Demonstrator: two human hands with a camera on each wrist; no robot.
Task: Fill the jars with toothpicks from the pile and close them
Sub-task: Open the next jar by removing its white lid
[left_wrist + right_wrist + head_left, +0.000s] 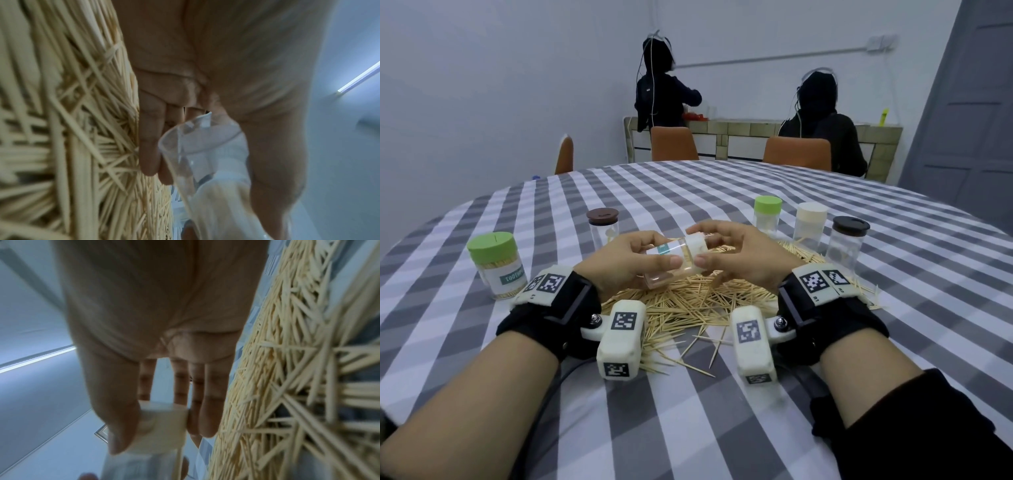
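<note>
both wrist views are blurred, so the held jar (197, 155) reads there only as a clear tube, its far end cut off by the frame edge. in the head view the fingers of both hands cover much of it, and its label is only partly visible; how full it is cannot be told, though some toothpicks show inside.

the left hand (626, 262) is curled round the jar's clear body, thumb on the near side, holding it tilted above the toothpick pile (688, 305). the right hand (736, 255) is curled round the cream lid (695, 244) at the jar's far end, thumb and fingers pinching it; whether the lid is fully seated cannot be told.

counted: six jars in all. one is in the hands. two stand to the left: a green-lidded jar (496, 265) full of toothpicks, and a brown-lidded jar (604, 228) farther back. three stand in a row to the right: a green-lidded one (767, 214), a cream-lidded one (811, 224) and a dark-lidded one (847, 243).

one pile lies on the checked tablecloth (722, 192), with loose sticks at its near edge. two people sit or stand at a far counter, backs turned. three orange chairs show.
</note>
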